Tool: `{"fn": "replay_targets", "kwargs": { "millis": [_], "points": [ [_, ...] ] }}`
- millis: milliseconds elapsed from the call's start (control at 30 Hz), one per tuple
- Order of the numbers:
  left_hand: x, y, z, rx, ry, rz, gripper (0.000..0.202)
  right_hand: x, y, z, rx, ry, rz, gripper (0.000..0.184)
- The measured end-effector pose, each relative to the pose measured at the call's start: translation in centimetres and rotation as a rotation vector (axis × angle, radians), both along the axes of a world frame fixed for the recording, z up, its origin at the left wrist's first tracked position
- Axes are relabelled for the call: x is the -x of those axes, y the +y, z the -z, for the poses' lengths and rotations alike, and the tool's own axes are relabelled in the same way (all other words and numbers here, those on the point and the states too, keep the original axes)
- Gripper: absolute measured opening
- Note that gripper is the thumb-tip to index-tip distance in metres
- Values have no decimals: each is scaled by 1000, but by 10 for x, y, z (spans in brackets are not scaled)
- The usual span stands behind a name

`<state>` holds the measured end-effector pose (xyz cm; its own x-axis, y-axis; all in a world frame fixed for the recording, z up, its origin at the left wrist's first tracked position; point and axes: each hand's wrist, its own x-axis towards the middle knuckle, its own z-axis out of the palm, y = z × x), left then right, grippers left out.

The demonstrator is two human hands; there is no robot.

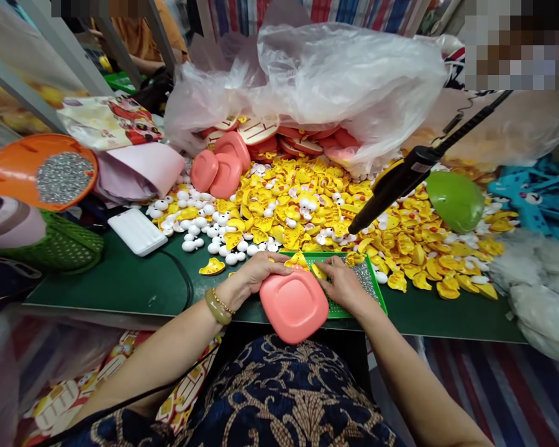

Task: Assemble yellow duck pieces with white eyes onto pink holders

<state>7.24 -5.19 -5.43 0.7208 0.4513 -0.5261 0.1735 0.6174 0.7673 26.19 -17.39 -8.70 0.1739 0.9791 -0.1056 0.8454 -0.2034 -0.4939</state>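
Observation:
My left hand [261,271] grips the upper left edge of a coral-pink rounded-square plastic piece [294,305], which has a yellow part [299,259] at its top edge. In my right hand [342,282], pinched between thumb and fingers, is a small yellow plastic part [317,270], close to the pink piece's upper right corner. Beneath the right hand lies a green perforated tray [381,297] with small silver screws [364,276] in it. A heap of yellow plastic parts [279,192] spreads just beyond both hands, with white double-ball pieces [233,257] at its left.
A black electric screwdriver [391,186] hangs over the heap at right. More pink pieces [227,174] lie behind, under a clear plastic bag [354,74]. An orange bowl [9,167] of screws, a white box [137,231] and a green basket [69,245] stand left; a green bowl [455,200] lies right.

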Motion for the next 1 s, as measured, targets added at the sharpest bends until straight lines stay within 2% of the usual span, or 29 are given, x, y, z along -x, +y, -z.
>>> {"fn": "replay_targets", "kwargs": {
  "millis": [67,167,233,300,400,567,700,833,1000],
  "points": [
    [0,-1,2,8,21,-28,34,0,-1,-2,-31,37,28,39],
    [1,-2,6,16,44,-70,40,-1,3,-10,-204,224,67,41],
    [2,-3,8,2,28,-68,41,0,8,-17,-341,320,-35,41],
    [3,-3,10,-21,-8,-48,39,3,15,-22,-421,328,-219,39],
    [6,-4,13,-53,-74,-14,36,6,27,-25,-427,245,-426,36],
    [10,-5,16,-67,-114,4,35,2,40,-24,-364,193,-562,33],
    [11,-6,17,-63,-97,-20,39,3,38,-23,-348,164,-584,31],
    [10,-7,18,-133,-8,-38,36,7,32,-17,-416,109,-545,32],
    [8,-8,13,-188,50,-18,33,13,25,-4,-499,209,-481,36]
  ]
}}
